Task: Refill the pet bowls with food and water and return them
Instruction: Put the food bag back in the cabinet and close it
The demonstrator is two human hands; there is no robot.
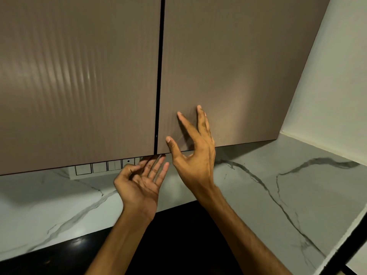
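Marble-veined backsplash [258, 185] runs beneath two closed ribbed brown cabinet doors, left door [79, 80] and right door [238, 72], with a switch panel [103, 167] under the left one. Left hand [139, 181], palm up with fingers loosely extended, reaches the doors' lower edge, holding nothing. Right hand [195, 151], fingers spread, rests against the right door. Pet bowls are out of view.

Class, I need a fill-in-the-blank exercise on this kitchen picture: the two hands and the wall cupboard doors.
1. Both brown ribbed cupboard doors are ____.
2. The right hand spreads its fingers against the ____ door.
3. The left hand reaches palm up under the doors' ____ edge.
4. The white wall behind has dark veins like ____.

Missing words: closed; right; bottom; marble
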